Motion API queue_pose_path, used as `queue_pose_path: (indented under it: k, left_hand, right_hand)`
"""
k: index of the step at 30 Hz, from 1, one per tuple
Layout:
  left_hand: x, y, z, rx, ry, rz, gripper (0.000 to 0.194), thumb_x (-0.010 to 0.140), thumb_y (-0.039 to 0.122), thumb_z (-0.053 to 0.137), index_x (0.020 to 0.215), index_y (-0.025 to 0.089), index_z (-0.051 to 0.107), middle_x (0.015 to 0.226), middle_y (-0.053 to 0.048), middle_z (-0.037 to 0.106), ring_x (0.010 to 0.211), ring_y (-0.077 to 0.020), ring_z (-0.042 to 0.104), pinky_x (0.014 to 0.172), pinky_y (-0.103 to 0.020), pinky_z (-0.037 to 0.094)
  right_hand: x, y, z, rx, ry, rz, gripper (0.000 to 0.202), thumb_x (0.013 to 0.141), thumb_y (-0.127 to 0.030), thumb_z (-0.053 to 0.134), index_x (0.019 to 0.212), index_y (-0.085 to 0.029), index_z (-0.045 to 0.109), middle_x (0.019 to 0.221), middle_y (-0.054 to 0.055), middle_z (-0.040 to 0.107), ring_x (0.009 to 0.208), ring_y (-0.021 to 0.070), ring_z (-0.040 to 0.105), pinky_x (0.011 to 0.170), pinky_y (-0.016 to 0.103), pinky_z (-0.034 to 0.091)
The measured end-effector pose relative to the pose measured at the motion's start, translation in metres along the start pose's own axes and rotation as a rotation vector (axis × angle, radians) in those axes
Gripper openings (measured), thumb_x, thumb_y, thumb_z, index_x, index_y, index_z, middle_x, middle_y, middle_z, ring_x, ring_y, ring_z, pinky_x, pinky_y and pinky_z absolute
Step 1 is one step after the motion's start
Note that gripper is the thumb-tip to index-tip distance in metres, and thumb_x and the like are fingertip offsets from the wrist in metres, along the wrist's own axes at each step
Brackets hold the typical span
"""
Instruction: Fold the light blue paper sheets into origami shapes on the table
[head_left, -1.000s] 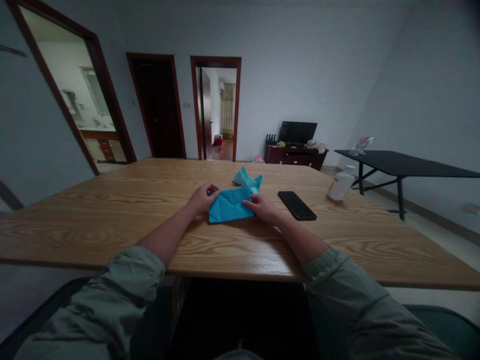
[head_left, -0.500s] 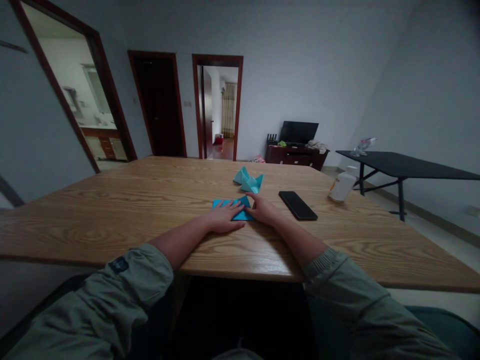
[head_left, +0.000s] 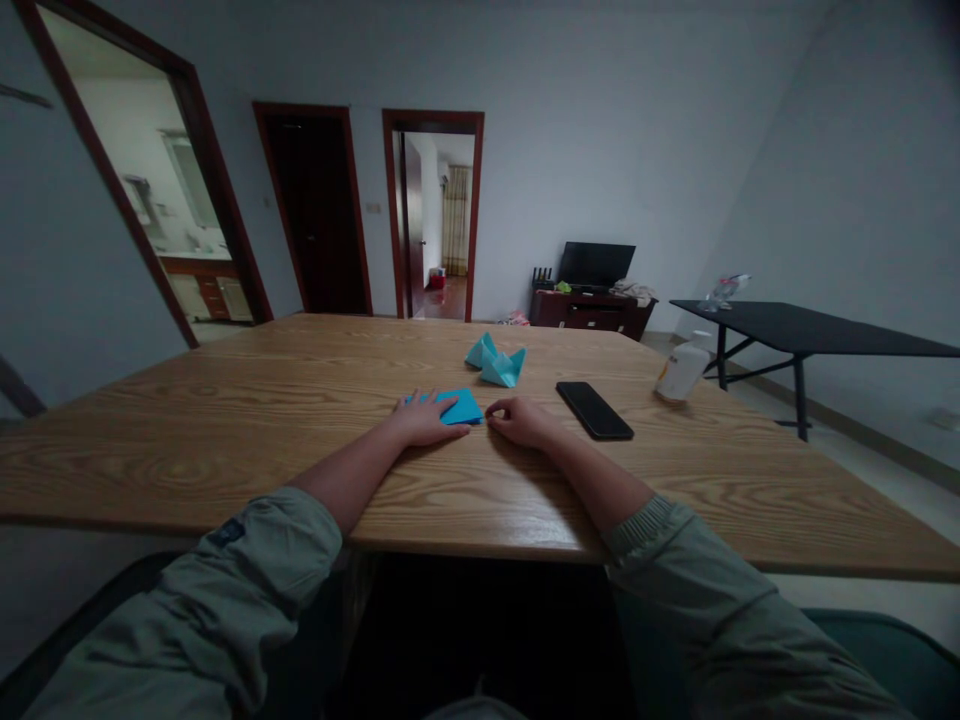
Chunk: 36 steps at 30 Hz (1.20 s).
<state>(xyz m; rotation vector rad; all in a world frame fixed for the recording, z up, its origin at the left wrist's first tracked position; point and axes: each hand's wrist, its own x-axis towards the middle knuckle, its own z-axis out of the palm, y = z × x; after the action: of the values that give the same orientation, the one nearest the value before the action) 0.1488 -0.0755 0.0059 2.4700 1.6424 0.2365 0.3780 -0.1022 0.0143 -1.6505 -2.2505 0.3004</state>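
The left hand [head_left: 429, 422] appears to press a folded bright-blue paper sheet [head_left: 465, 405] flat on the light-brown wooden table [head_left: 300, 385]; the next crease would call for aligned layers. Its fingers lie spread over the sheet, gripping nothing. The right hand [head_left: 523, 422] curls its fingers just beside the sheet's right corner; whether they pinch anything is unclear. Beyond sits a pale-blue pointed folded-paper shape [head_left: 504, 370].

On the wooden table [head_left: 247, 430], a black phone [head_left: 595, 410] lies flat and a whitish bottle [head_left: 682, 371] stands to its right. Against the far wall [head_left: 637, 150], a dark cabinet [head_left: 551, 312] bears a black screen [head_left: 597, 264] with a crumpled cloth [head_left: 634, 291] just beside it (through a doorway [head_left: 476, 190] further left hangs a beige curtain [head_left: 454, 222]). A black table [head_left: 817, 328] carries a clear object [head_left: 724, 291], too small to make out.
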Motion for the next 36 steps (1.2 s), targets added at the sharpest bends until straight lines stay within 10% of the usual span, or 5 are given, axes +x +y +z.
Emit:
queue_pose_path:
  k: [23, 30, 36]
  left_hand:
    - [0.002, -0.008, -0.016, -0.252, 0.249, 0.147, 0.031, 0.08, 0.033, 0.048, 0.1, 0.02, 0.067, 0.1, -0.006, 0.069, 0.089, -0.0215, 0.061, 0.081, -0.029, 0.045]
    - [0.008, -0.015, -0.022, -0.744, 0.671, 0.123, 0.027, 0.084, 0.039, 0.045, 0.091, 0.017, 0.059, 0.079, -0.002, 0.062, 0.072, -0.0157, 0.056, 0.07, -0.026, 0.046]
    - [0.017, -0.019, -0.021, -1.196, 0.611, 0.07, 0.028, 0.077, 0.04, 0.055, 0.093, 0.017, 0.054, 0.074, -0.001, 0.062, 0.065, -0.0145, 0.058, 0.063, -0.027, 0.049]
  right_hand:
    - [-0.008, -0.012, -0.006, 0.158, -0.07, -0.051, 0.04, 0.088, -0.05, 0.047, 0.108, -0.023, 0.068, 0.08, 0.003, 0.068, 0.069, 0.0152, 0.059, 0.061, 0.024, 0.039]
    - [0.003, -0.002, -0.007, 0.45, 0.441, 0.137, 0.071, 0.08, -0.047, 0.06, 0.139, -0.015, 0.036, 0.119, 0.013, 0.059, 0.085, 0.0182, 0.062, 0.078, 0.031, 0.048]
    - [0.006, 0.003, -0.008, 0.717, 0.365, 0.076, 0.044, 0.085, -0.044, 0.054, 0.118, -0.015, 0.057, 0.114, 0.01, 0.064, 0.099, 0.021, 0.062, 0.083, 0.032, 0.05]
